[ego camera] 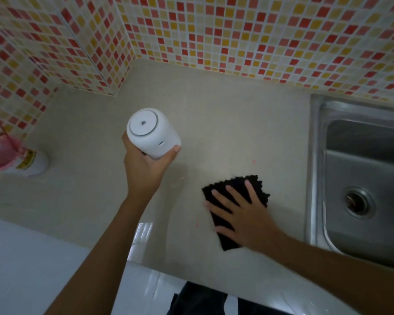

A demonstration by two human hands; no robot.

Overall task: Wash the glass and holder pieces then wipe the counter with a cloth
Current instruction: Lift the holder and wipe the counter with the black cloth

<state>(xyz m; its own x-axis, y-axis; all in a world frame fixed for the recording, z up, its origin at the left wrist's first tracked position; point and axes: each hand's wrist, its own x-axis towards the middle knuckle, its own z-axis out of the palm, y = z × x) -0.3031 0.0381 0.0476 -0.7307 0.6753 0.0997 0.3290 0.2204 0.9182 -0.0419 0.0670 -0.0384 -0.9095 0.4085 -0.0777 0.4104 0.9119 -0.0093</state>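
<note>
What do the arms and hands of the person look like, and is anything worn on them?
Both arms are bare up to the picture's edge: no sleeves show. The left hand and the right hand wear no gloves, and I see no rings, watch or bracelet. The fingernails are short and unpainted. No marks or tattoos are visible.

Black cloth (236, 202): middle portion lying hidden under the palm and spread fingers (230, 196) of the right hand (243, 214).

White cylindrical device (152, 133): base and rear side sitting concealed inside the left hand (143, 169); only the thumb tip (176, 149) is showing past it.

Steel sink (359, 155): running off the right edge.

White bottle (33, 163) at far left: label blurring beyond reading, top hiding behind a smeared pink bag (0, 153), itself cut by the edge.
</note>
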